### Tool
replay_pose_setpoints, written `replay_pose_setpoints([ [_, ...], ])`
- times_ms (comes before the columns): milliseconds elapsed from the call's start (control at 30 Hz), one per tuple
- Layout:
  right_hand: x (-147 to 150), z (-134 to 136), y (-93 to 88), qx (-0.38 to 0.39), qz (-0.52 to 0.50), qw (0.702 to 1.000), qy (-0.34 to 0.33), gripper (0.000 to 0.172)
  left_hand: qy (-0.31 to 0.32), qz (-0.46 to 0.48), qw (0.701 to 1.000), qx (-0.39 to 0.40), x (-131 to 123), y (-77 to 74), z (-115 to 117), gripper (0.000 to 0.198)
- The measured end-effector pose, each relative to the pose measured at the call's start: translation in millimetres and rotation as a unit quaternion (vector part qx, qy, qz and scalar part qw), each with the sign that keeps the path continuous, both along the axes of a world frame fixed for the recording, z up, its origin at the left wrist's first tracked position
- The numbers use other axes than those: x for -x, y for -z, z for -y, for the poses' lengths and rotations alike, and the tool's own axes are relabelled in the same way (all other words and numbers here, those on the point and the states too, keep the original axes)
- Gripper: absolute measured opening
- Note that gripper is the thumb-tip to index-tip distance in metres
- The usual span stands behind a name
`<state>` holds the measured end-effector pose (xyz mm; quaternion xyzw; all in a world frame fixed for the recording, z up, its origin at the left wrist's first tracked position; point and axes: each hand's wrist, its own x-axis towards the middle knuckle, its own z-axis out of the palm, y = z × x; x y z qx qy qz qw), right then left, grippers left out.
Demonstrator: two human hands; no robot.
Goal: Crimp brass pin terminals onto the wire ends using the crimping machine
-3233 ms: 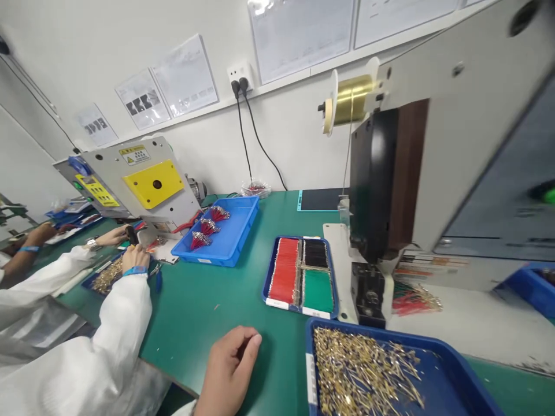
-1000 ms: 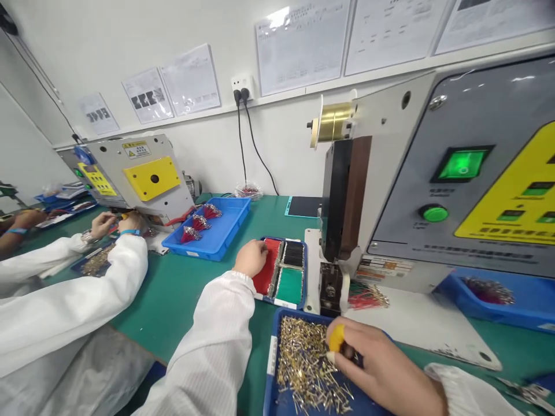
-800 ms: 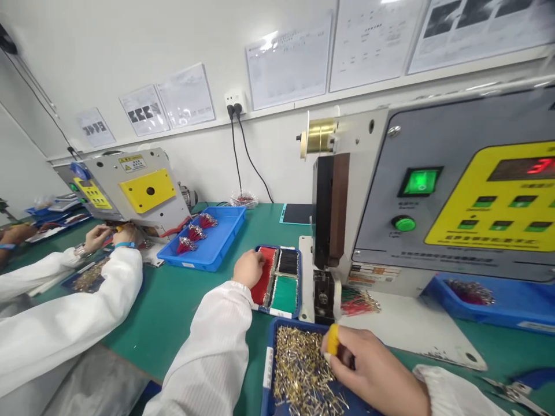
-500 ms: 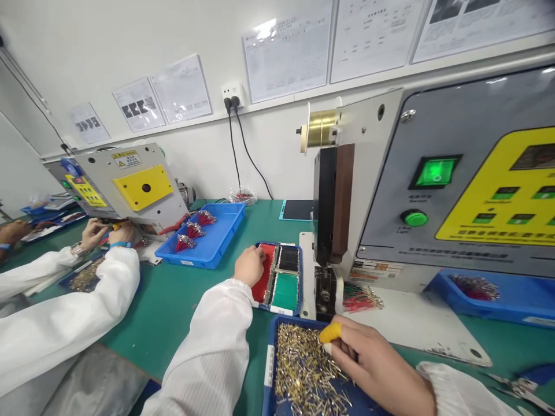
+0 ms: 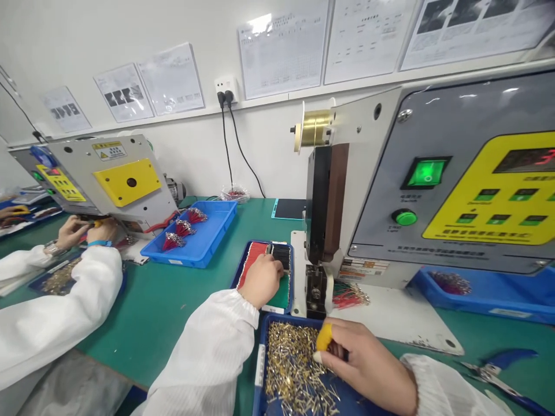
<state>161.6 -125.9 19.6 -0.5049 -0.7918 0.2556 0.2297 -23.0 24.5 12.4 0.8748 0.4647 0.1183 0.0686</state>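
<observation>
My left hand [image 5: 261,281] is over a small divided blue tray [image 5: 236,277] of cut wire pieces. Red wires [image 5: 255,254], black wires [image 5: 281,258] and green wires [image 5: 281,293] lie in separate compartments. Its curled fingers reach down where the black and green sections meet; what they pinch is hidden. My right hand [image 5: 362,361], with a yellow finger cot on one finger, hovers over the right side of a larger blue tray [image 5: 259,375]. Gold metal pins [image 5: 295,364] are heaped in that tray. The fingertips are close together, but anything between them is too small to make out.
A machine [image 5: 377,167] with a lit green switch and a wire spool [image 5: 315,127] stands right. Wire bundles [image 5: 350,296] lie on its base. Pliers [image 5: 496,370] lie at far right. Blue bins [image 5: 208,248] hold bundles. A co-worker's hands [image 5: 102,231] work at another machine on the left.
My left hand has moved right, from the red wires to the black and green ones. My right hand stays over the pins. The view has shifted slightly.
</observation>
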Motion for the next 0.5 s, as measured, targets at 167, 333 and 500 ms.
replay_pose_setpoints([
  [167,-1.7,-0.1,-1.0,-0.009,0.022,1.000,-0.015,0.036,0.006,-0.009,1.000,0.030,-1.2,0.8,1.5,0.022],
  [333,-2.2,-0.1,1.6,-0.011,0.033,0.999,-0.021,0.036,0.011,-0.018,1.000,0.010,-2.6,2.2,2.6,0.021],
  [500,-3.2,-0.6,1.3,-0.015,0.035,0.999,-0.016,0.037,0.012,-0.012,1.000,-0.003,-2.1,4.8,2.5,0.023],
])
